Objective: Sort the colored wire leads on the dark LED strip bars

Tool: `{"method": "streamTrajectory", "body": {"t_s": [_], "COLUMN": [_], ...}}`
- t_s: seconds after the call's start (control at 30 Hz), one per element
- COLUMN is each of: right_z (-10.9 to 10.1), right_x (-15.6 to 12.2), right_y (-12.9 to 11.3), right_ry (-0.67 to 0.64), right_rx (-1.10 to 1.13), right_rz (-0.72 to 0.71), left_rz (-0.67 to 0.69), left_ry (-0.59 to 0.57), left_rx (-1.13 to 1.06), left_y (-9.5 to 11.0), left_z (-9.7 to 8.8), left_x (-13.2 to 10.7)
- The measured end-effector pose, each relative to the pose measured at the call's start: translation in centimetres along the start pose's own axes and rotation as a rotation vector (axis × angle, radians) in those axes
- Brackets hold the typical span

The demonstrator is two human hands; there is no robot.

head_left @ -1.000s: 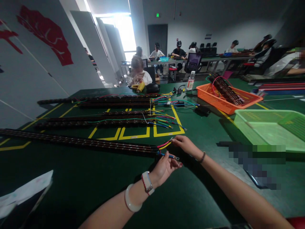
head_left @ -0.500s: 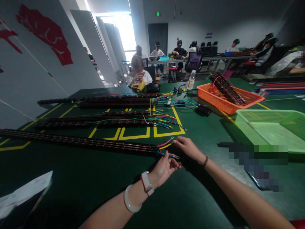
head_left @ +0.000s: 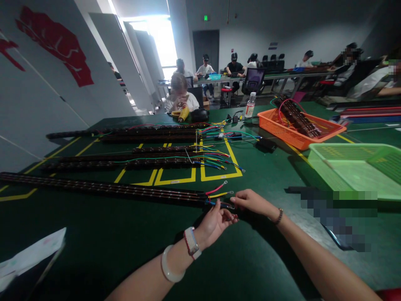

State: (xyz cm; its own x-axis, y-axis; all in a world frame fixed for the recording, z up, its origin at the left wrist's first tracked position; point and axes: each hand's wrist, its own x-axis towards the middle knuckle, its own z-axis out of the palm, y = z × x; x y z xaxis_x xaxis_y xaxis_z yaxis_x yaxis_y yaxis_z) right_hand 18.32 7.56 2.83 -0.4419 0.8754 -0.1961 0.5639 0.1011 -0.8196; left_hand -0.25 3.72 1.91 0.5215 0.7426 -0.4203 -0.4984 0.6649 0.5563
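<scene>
- At the lower centre of the frame, both forearms reach in from the bottom edge over the dark green worktop (head_left: 94, 242) and meet at the end of the nearest long dark strip (head_left: 103, 189).
- The left hand (head_left: 214, 223) comes up from the lower left with the wrist bent back and a watch and a pale bangle on the forearm; its fingers are curled, with the fingertips (head_left: 226, 214) pinched on the blue wire (head_left: 219, 204) that leaves the strip's end.
- The right hand (head_left: 252, 201) comes in from the lower right, palm down, a bead bracelet at the wrist; its fingers are drawn together and close on the tip of the same wire bundle, just right of the left hand.
- A red wire (head_left: 216, 187) and a yellow wire (head_left: 221, 194) fan out free from the strip's end, just above the hands.
- The strip itself lies flat, running from the left edge to mid-frame.
- Further up, more strips with coloured leads lie on yellow floor-style markings (head_left: 175, 181).
- At the right stand a green basket (head_left: 351, 167) and, beyond it, an orange basket (head_left: 300, 133) holding more strips.
- Other people sit at tables in the background.
</scene>
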Motion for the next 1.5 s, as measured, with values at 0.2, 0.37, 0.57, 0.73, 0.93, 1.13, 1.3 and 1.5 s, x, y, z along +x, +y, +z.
{"method": "streamTrajectory", "body": {"t_s": [0.2,0.37,0.57,0.73,0.93,1.13,1.3,1.5], "right_z": [0.7,0.9,1.5,1.9,1.7,1.2,1.2,1.3], "right_x": [-0.2,0.3,0.9,1.3,1.1,1.0,1.0,1.2], "right_y": [-0.1,0.1,0.7,1.4,1.5,1.4,1.6,1.8], "right_ry": [-0.121,0.104,0.297,0.393,0.359,0.391,0.497,0.551], "right_rx": [0.015,-0.075,-0.240,-0.273,-0.243,-0.186,-0.134,-0.127], "right_rz": [-0.069,-0.074,-0.116,-0.151,-0.165,-0.222,-0.219,-0.261], "left_rz": [-0.009,0.003,0.004,0.024,0.024,0.021,0.016,0.012], "left_ry": [0.004,-0.047,-0.086,-0.110,-0.119,-0.113,-0.110,-0.119], "left_rx": [-0.012,-0.014,0.028,0.036,0.034,0.040,0.043,0.045], "left_y": [0.0,-0.3,-0.5,-0.7,-0.8,-0.6,-0.5,-0.5], "left_z": [-0.1,-0.3,-0.6,-0.9,-1.1,-0.8,-0.7,-0.8], "left_x": [0.0,0.1,0.3,0.5,0.6,0.3,0.3,0.1]}}
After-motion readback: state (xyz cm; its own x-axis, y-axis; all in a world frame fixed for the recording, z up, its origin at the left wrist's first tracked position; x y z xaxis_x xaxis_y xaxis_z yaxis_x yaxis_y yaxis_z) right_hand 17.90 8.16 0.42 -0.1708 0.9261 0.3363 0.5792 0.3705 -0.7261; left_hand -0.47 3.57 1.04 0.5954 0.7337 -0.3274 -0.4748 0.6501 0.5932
